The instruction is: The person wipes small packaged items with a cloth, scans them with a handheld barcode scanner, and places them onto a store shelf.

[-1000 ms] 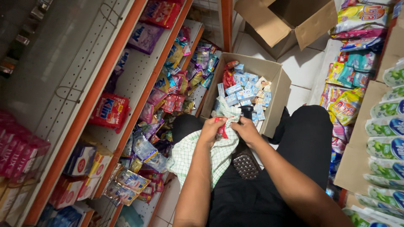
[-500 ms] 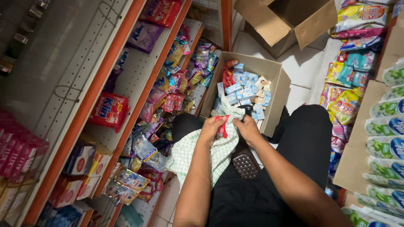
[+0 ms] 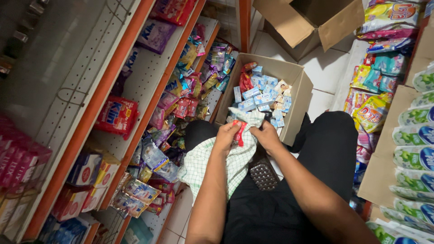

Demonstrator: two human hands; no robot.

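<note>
Left hand and right hand – both gripping red packet, checked cloth beneath, cardboard box ahead

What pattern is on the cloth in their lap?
Green-and-white check on the cloth, clearest in the head view.

A: What is the person wearing?

B: Black trousers, plain and loose over both legs, and what seems to be a black top at the waist.

A: Any sleeves?

B: None in view. Both forearms are bare down to the left hand and the right hand.

A: Rings, a watch?

B: None can be made out at this size.
</note>
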